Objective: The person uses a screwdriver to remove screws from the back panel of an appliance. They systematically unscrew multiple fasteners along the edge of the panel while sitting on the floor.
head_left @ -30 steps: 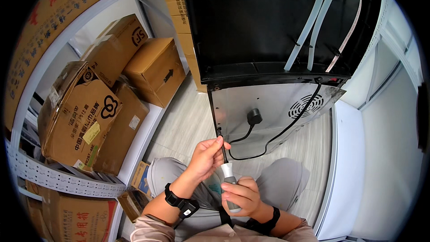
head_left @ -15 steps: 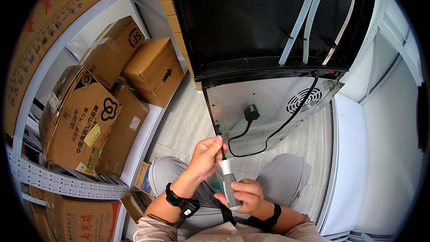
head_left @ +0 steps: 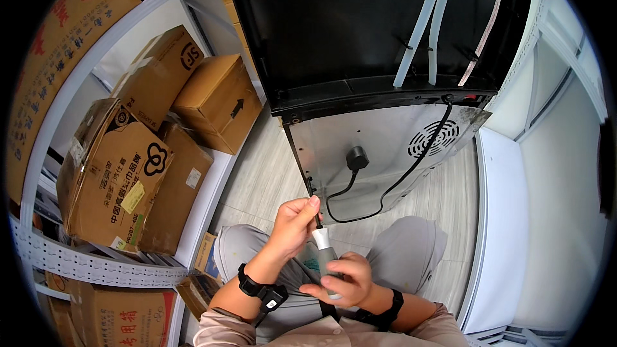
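A screwdriver (head_left: 322, 244) with a grey and white handle is held between my two hands. Its dark shaft is pinched in my left hand (head_left: 293, 228), thumb against fingers. Lower down, my right hand (head_left: 349, 277) curls its fingers round the grey handle. The shaft points at the lower left edge of a metal back panel (head_left: 392, 135), where its tip is hidden behind my left fingers. That panel belongs to a tall black appliance (head_left: 360, 26). A black plug (head_left: 357, 158) rests against the panel, its power cord (head_left: 419, 170) looping below.
Shelving (head_left: 109, 266) at the left bears several cardboard boxes (head_left: 122, 173). Two pale tubes (head_left: 421, 26) run down the appliance's black back. A white ledge (head_left: 501, 218) stands at the right, and light plank flooring (head_left: 270, 167) shows under the appliance.
My right hand's fingers have shifted round the screwdriver handle. My left hand keeps its pinch on the shaft. The appliance sits slightly further left in the picture.
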A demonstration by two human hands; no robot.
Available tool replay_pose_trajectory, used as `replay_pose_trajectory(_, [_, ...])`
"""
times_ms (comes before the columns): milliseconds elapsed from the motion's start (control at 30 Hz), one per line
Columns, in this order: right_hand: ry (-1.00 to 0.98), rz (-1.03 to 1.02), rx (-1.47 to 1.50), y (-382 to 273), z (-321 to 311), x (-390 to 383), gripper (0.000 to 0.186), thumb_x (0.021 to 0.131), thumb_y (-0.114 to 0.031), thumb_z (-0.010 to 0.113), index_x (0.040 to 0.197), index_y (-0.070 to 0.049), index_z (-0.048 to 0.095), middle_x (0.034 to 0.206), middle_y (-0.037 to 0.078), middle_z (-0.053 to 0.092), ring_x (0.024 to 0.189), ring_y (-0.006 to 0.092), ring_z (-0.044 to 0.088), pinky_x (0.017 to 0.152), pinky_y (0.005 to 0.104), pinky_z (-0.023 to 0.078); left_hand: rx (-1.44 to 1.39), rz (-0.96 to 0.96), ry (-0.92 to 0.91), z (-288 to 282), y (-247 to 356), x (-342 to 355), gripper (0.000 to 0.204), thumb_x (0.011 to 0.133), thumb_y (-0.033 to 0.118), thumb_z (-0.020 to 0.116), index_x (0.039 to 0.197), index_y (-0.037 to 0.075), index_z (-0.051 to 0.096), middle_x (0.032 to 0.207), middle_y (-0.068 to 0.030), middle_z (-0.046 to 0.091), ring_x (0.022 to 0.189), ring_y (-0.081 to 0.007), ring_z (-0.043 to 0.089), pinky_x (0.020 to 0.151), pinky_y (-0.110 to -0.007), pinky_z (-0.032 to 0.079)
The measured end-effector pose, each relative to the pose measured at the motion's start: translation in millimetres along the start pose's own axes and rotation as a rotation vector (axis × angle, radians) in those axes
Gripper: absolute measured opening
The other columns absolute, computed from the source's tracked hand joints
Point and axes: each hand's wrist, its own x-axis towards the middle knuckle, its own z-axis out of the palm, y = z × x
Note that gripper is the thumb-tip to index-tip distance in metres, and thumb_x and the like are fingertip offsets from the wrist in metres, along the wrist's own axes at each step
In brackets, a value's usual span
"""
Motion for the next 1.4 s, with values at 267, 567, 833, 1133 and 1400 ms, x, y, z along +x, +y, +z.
replay_pose_trajectory(267, [-0.018, -0.096, -0.048, 2, -7, -6, 0.051, 0.062, -0.004, 0.083, 0.103, -0.011, 0.052, 0.105, 0.006, 0.057, 0.067, 0.0171, 0.052, 0.056, 0.0277, 0.047, -0.075, -0.043, -0.131, 1, 7, -3, 0.042, 0.098, 0.039, 0.051, 0.075, 0.005, 0.06, 0.055, 0.0072, 0.038, 0.049, -0.0035, 0.029, 0.045, -0.021, 0.025])
replay_pose_trajectory(567, [-0.239, 0.661, 0.268, -20, -22, 31, 0.097, 0.076, -0.016, 0.076, 0.145, -0.014, 0.009, 0.134, 0.019, 0.04, 0.097, 0.0291, 0.054, 0.075, 0.0337, 0.051, 0.084, 0.084, -0.062, -3, -6, -3, 0.044, 0.1, 0.038, 0.047, 0.073, 0.005, 0.058, 0.061, 0.0022, 0.049, 0.053, -0.0054, 0.038, 0.051, -0.023, 0.032])
replay_pose_trajectory(833, [-0.233, 1.389, 2.07, -18, -34, 8, 0.078, 0.096, -0.037, 0.054, 0.152, -0.015, 0.005, 0.145, 0.028, 0.032, 0.117, 0.0343, 0.054, 0.096, 0.044, 0.044, 0.087, 0.101, -0.055, 2, -14, -1, 0.046, 0.099, 0.044, 0.045, 0.073, 0.008, 0.057, 0.055, 0.0076, 0.038, 0.049, -0.0033, 0.031, 0.047, -0.022, 0.027])
replay_pose_trajectory(1133, [-0.321, 1.556, 1.352, -24, -46, 18, 0.058, 0.094, -0.021, 0.058, 0.141, 0.0, 0.03, 0.111, 0.013, 0.058, 0.093, 0.0183, 0.059, 0.076, 0.0304, 0.047, -0.015, -0.028, -0.081, 2, 4, -10, 0.041, 0.099, 0.036, 0.048, 0.074, 0.006, 0.058, 0.058, 0.0023, 0.049, 0.05, -0.0057, 0.039, 0.049, -0.022, 0.032])
replay_pose_trajectory(1400, [-0.189, 1.629, 1.25, -40, -31, 31, 0.051, 0.095, -0.016, 0.056, 0.137, 0.002, 0.035, 0.097, 0.007, 0.055, 0.092, 0.0189, 0.06, 0.074, 0.0284, 0.047, -0.049, -0.094, -0.071, 6, 3, -18, 0.042, 0.098, 0.04, 0.051, 0.073, 0.007, 0.057, 0.056, 0.0032, 0.048, 0.047, -0.0052, 0.04, 0.042, -0.022, 0.029])
